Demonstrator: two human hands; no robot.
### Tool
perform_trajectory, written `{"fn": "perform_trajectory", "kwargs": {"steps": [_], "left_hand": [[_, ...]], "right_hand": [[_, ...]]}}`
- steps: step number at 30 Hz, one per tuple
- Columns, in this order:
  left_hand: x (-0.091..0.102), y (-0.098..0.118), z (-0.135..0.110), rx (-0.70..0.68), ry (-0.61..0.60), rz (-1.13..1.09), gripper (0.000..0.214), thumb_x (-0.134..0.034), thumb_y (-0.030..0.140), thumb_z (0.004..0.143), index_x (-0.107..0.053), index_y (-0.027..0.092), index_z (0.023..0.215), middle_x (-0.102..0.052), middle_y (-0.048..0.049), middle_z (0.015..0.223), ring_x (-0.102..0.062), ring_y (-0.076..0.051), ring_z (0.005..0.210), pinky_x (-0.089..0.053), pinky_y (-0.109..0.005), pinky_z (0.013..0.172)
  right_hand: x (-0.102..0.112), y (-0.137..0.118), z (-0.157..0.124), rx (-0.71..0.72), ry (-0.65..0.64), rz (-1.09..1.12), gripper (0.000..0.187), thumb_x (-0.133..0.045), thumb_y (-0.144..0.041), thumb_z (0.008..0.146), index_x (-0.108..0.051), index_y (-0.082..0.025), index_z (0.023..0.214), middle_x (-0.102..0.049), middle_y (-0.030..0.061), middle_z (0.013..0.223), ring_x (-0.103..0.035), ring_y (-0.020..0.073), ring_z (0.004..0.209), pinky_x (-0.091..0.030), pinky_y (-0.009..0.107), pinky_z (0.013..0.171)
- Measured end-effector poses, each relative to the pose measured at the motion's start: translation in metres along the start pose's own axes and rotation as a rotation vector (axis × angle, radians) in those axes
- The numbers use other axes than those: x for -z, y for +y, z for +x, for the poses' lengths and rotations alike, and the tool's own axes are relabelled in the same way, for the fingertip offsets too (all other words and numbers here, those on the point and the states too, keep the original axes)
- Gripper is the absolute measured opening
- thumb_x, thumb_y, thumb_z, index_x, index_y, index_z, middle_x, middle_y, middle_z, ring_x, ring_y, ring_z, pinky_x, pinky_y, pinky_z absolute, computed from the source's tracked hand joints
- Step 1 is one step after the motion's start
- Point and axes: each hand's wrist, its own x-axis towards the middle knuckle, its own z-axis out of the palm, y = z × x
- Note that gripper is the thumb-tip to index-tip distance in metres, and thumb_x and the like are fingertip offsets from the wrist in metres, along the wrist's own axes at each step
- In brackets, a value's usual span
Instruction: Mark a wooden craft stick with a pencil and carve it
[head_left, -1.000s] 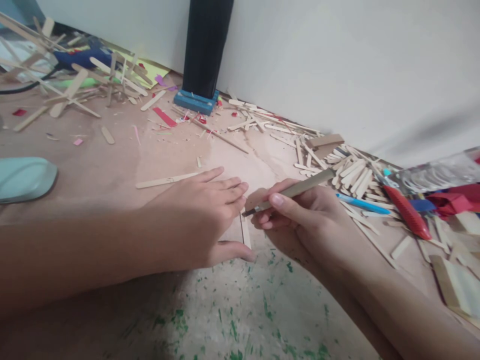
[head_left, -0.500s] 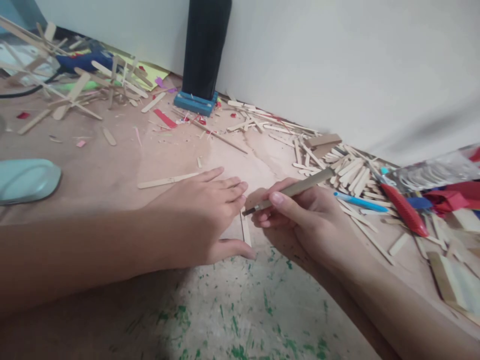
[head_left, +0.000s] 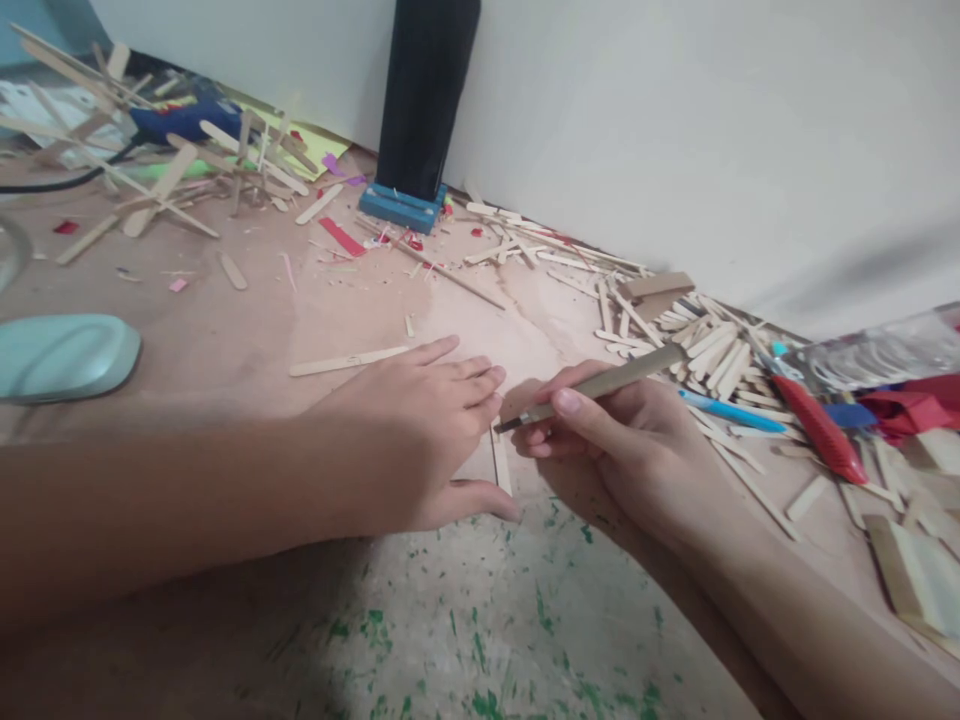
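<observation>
My left hand [head_left: 409,440] lies flat on the brown board [head_left: 225,330], fingers stretched out, pressing down a few wooden sticks [head_left: 499,462] whose ends show between thumb and fingers. My right hand [head_left: 622,445] is closed on a tan craft knife [head_left: 600,385], held like a pen. Its tip rests at the top of the sticks, right beside my left fingertips.
A long loose stick [head_left: 349,361] lies just beyond my left hand. A heap of sticks [head_left: 697,345], a blue pen [head_left: 731,410] and a red cutter [head_left: 821,440] sit to the right. A black post on a blue base [head_left: 405,205] stands by the wall. A pale green object [head_left: 64,355] lies left.
Both hands keep the same pose; the whole view has shifted slightly right and down, nothing else has moved.
</observation>
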Motion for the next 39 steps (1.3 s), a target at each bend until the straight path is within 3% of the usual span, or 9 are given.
{"fn": "perform_trajectory", "kwargs": {"steps": [7, 15, 27, 39], "left_hand": [[0.002, 0.000, 0.002, 0.015, -0.047, -0.002, 0.083, -0.059, 0.071, 0.100, -0.066, -0.001, 0.139, -0.065, -0.0244, 0.146, -0.061, -0.038, 0.140, -0.040, -0.055, 0.126], [0.004, 0.003, 0.004, 0.045, -0.134, 0.015, 0.084, -0.057, 0.075, 0.099, -0.066, 0.002, 0.139, -0.062, -0.0235, 0.150, -0.057, -0.037, 0.145, -0.037, -0.056, 0.127], [0.006, 0.004, 0.008, 0.077, -0.211, 0.007, 0.089, -0.053, 0.077, 0.100, -0.061, 0.002, 0.146, -0.056, -0.0237, 0.155, -0.052, -0.036, 0.150, -0.033, -0.056, 0.130], [0.011, 0.007, 0.006, 0.081, -0.214, 0.013, 0.086, -0.054, 0.076, 0.100, -0.063, 0.003, 0.145, -0.059, -0.0235, 0.154, -0.054, -0.036, 0.148, -0.033, -0.055, 0.129]], "right_hand": [[0.000, 0.001, 0.001, 0.001, -0.011, -0.001, 0.025, -0.078, -0.045, 0.096, -0.082, -0.020, 0.098, -0.079, 0.0082, 0.083, -0.075, 0.0190, 0.078, -0.064, 0.030, 0.074], [-0.003, 0.001, 0.000, -0.005, -0.028, 0.052, 0.029, -0.074, -0.042, 0.099, -0.082, -0.014, 0.098, -0.076, 0.0110, 0.081, -0.070, 0.0176, 0.071, -0.059, 0.032, 0.070], [-0.001, 0.002, 0.001, 0.003, 0.012, 0.009, 0.022, -0.078, -0.042, 0.097, -0.080, -0.020, 0.097, -0.080, 0.0084, 0.085, -0.075, 0.0179, 0.076, -0.064, 0.028, 0.072], [-0.002, 0.000, 0.003, 0.003, -0.041, 0.070, 0.030, -0.075, -0.044, 0.098, -0.081, -0.015, 0.097, -0.076, 0.0101, 0.080, -0.068, 0.0179, 0.067, -0.063, 0.035, 0.071]]}}
